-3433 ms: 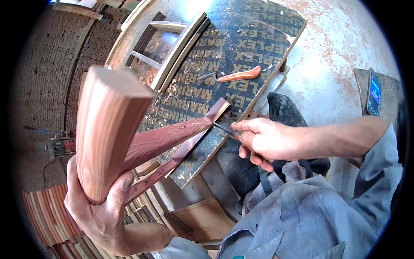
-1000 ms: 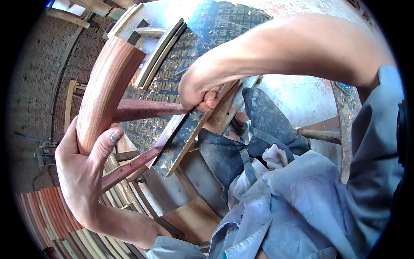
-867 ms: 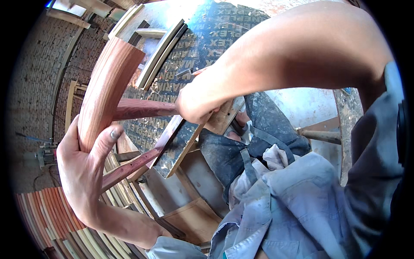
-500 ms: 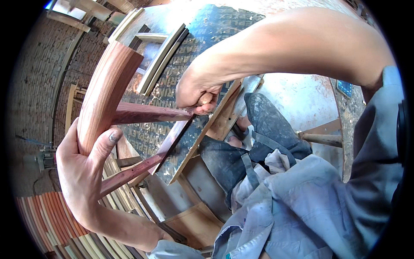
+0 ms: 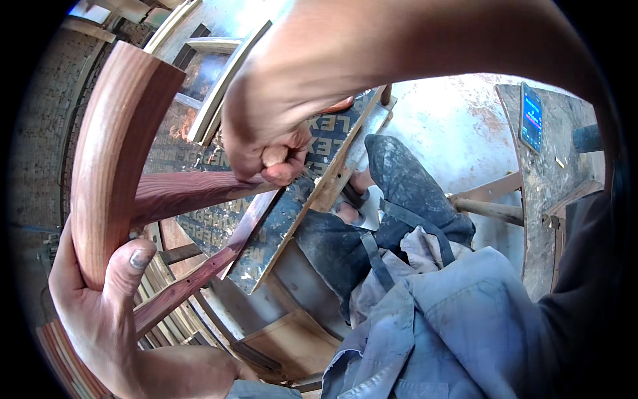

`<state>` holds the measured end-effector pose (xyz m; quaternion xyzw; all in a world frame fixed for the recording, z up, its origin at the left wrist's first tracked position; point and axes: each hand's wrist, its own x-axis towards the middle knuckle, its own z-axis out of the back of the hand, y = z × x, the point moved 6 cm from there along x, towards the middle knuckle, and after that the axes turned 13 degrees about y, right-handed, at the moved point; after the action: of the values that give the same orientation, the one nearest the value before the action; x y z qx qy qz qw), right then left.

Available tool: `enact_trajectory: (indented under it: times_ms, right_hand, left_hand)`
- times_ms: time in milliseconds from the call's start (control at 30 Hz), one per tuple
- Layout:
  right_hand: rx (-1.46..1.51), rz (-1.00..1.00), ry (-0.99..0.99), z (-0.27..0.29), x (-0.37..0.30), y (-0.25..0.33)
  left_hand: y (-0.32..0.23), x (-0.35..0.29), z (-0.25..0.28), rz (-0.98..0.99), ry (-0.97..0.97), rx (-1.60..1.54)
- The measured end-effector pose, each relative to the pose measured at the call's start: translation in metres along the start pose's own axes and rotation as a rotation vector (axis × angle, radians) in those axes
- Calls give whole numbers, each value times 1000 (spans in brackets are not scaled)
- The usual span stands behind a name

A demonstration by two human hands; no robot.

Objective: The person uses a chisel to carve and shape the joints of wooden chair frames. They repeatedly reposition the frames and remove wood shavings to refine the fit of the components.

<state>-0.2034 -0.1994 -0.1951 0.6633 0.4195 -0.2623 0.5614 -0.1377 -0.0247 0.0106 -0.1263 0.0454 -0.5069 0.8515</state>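
Note:
My left hand (image 5: 100,299) grips the lower end of a thick, curved, reddish-brown wooden piece (image 5: 119,146), thumb on its near side. This piece belongs to a wooden frame: an upper rail (image 5: 199,191) and a lower rail (image 5: 189,292) run right from it to a crosspiece (image 5: 247,229). By the joint of the upper rail and crosspiece, my right hand (image 5: 276,149) is closed in a fist, its fingers curled tightly. What it holds, if anything, is hidden. Part of an orange-red thing (image 5: 340,105) shows just beyond that hand.
Beneath the frame lies a dark printed board (image 5: 325,143) with wood chips on it. A pale wooden frame (image 5: 232,73) rests at its far side. On the right, a phone (image 5: 531,118) lies on a worn wooden surface (image 5: 551,179). Several wooden strips (image 5: 166,319) are stacked at lower left.
The wooden frame and both hands have shifted left in the picture. My left hand keeps its grip, and my right fist stays by the same joint. More of the phone shows.

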Motion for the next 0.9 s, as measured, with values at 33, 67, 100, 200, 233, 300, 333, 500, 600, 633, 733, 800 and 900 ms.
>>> enact_trajectory:
  times_ms: [33, 67, 100, 200, 233, 300, 333, 500, 600, 633, 733, 800, 900]
  right_hand:
    - [-15, 9, -12, 1, -2, 3]
    - [-25, 15, -21, 1, -2, 6]
    - [-35, 20, -40, 2, -3, 7]
    - [-78, 21, -120, -3, -4, 3]
    - [-99, 14, -152, -9, -2, 0]
    - [-55, 22, -279, 5, 2, -19]
    - [-19, 82, -277, 0, -2, -34]
    - [-514, 183, -235, -10, 6, -82]
    - [-234, 551, -370, -31, -39, -93]
    - [-220, 600, -487, -36, -25, -109]
    - [-135, 814, -732, -59, 8, -146]
    - [38, 980, -684, -71, 16, -159]
    - [156, 1058, -617, -82, 25, -161]
  left_hand:
    - [1, -1, 2, -21, -44, 48]
    - [0, -1, 4, -13, -35, 56]
    - [-1, -2, 3, -22, -22, 44]
    - [-6, -5, 2, -17, 35, -18]
    - [-7, -5, 4, 9, 58, -55]
    - [-5, 7, -5, -2, 69, -86]
    - [-5, 6, -4, -3, 78, -66]
    - [-9, 5, 0, 22, 101, -38]
    - [-7, 0, 4, 41, 72, -16]
    - [-8, 4, 3, 17, 79, -44]
    - [-9, 18, 0, -61, 2, -26]
    - [-8, 29, 3, -54, 39, -35]
    - [6, 36, 9, 12, 51, -16]
